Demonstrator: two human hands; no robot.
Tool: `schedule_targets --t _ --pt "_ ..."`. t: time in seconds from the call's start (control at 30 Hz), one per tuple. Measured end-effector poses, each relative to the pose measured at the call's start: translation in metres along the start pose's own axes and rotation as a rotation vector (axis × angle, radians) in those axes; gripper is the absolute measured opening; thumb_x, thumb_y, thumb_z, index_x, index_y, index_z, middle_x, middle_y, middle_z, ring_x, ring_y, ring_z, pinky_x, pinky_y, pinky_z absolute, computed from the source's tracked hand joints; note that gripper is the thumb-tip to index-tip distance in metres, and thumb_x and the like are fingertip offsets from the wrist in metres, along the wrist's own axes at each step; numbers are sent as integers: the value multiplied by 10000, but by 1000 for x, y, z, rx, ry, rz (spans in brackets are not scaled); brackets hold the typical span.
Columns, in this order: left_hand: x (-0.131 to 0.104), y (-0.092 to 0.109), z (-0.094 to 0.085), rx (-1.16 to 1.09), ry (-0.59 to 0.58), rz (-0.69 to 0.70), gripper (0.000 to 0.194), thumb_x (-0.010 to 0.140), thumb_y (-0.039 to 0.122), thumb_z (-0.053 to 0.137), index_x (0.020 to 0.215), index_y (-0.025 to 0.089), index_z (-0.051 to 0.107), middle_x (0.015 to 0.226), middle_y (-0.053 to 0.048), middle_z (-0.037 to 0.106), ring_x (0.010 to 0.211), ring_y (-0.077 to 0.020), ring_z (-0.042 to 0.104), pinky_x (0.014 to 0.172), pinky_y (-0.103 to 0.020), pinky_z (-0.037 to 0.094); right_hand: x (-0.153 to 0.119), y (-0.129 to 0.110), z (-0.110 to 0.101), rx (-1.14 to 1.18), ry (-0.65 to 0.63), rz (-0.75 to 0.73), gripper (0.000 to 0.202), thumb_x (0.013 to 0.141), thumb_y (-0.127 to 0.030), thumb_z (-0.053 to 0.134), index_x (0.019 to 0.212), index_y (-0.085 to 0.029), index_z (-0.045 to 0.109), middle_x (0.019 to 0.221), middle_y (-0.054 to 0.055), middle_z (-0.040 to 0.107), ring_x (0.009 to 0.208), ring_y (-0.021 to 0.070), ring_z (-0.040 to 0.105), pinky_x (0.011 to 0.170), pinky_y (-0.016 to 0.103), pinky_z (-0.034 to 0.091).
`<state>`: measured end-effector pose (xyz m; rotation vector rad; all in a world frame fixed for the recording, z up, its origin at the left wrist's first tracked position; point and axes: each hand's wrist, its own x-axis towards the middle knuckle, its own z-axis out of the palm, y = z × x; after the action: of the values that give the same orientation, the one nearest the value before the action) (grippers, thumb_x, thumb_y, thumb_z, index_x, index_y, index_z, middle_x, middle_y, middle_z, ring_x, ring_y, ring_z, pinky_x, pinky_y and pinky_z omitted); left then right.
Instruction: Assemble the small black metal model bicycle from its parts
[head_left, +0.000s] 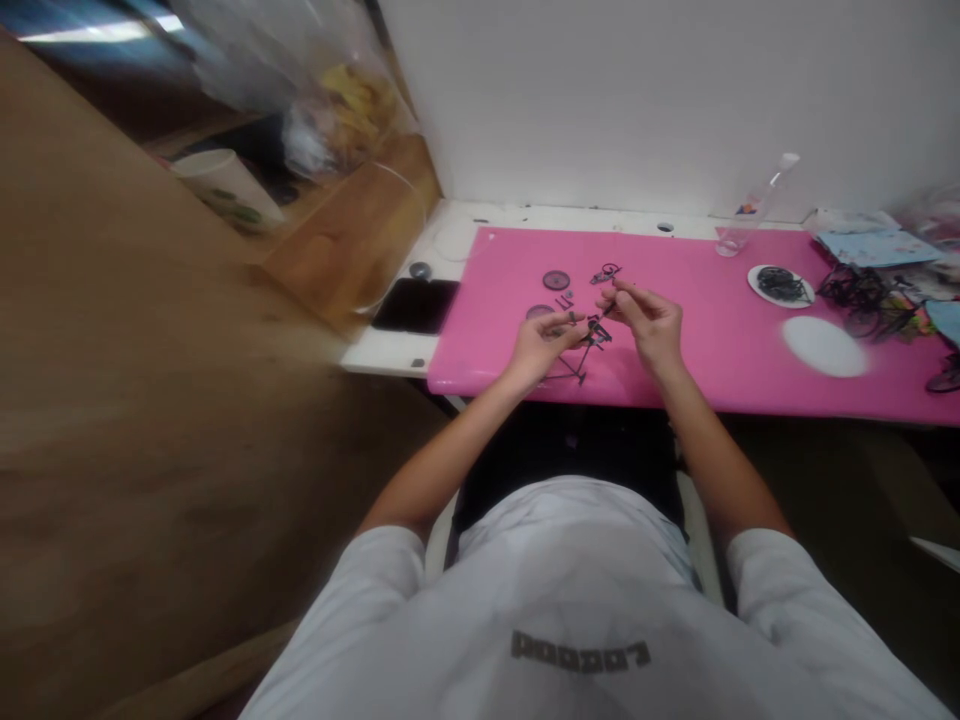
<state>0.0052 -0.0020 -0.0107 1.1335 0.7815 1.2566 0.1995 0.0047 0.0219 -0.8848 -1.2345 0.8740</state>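
Note:
My left hand is closed on a small dark frame, which looks like part of a miniature bicycle, above the pink mat. Close to its right, my right hand pinches a thin dark piece near the top of the frame. Two small dark wheels lie on the mat: one beyond my left hand, the other partly hidden by it. Small loose parts are between the wheels and my hands. A dark part with a ring lies just beyond my right hand.
On the right of the pink mat are a white plate of dark parts, a white disc and a pile of dark miniature bicycles. A clear bottle stands at the back. A black flat object lies at the left.

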Motion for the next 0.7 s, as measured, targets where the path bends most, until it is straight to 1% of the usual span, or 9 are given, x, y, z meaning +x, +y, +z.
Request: schedule_targets --t 0.03,0.1,0.23,0.37,0.5,0.57,0.7 --pt "0 0 0 1 6 0 601 725 490 1024 1181 141 848 922 -81 841 940 -256 850 1002 -465 690 0 1 -1 13 -12 10 500 819 -685 916 1092 -272 849 1054 43 864 946 230 854 913 429 742" --pt "-1 -1 1 -3 21 5 620 712 495 1031 1185 138 846 916 -78 839 939 -263 852 1008 -470 688 2 3 -4 34 -23 34 497 784 -646 959 1087 -267 852 1039 45 869 928 220 855 889 402 743" --pt "-4 -2 5 -28 25 37 638 689 484 1051 1186 140 845 887 -71 835 917 -269 855 998 -466 691 7 5 -8 72 -15 55 469 724 -600 1013 977 -242 846 915 43 862 802 197 845 734 313 729" --pt "-5 -3 8 -25 26 57 626 681 477 1058 1169 143 852 887 -76 843 875 -256 854 935 -423 704 8 3 -9 57 -7 58 497 685 -630 1023 865 -223 800 805 29 833 729 186 832 661 269 709" --pt "-6 -4 9 -23 36 56 619 671 463 1063 1156 140 853 883 -77 848 856 -242 852 907 -392 705 7 1 -6 29 39 71 568 621 -671 1036 769 -227 714 723 11 796 654 185 811 604 258 696" --pt "-6 -4 10 -36 33 51 607 677 452 1061 1156 141 853 879 -72 848 861 -240 853 914 -395 706 6 0 -4 13 53 66 558 621 -656 1042 761 -230 709 711 7 789 637 182 803 593 256 694" --pt "-7 -4 11 -63 35 37 584 698 447 1049 1154 142 850 872 -62 846 874 -232 853 947 -403 704 3 -4 0 3 54 -3 484 672 -613 1035 862 -237 797 751 9 808 671 182 812 633 270 712"
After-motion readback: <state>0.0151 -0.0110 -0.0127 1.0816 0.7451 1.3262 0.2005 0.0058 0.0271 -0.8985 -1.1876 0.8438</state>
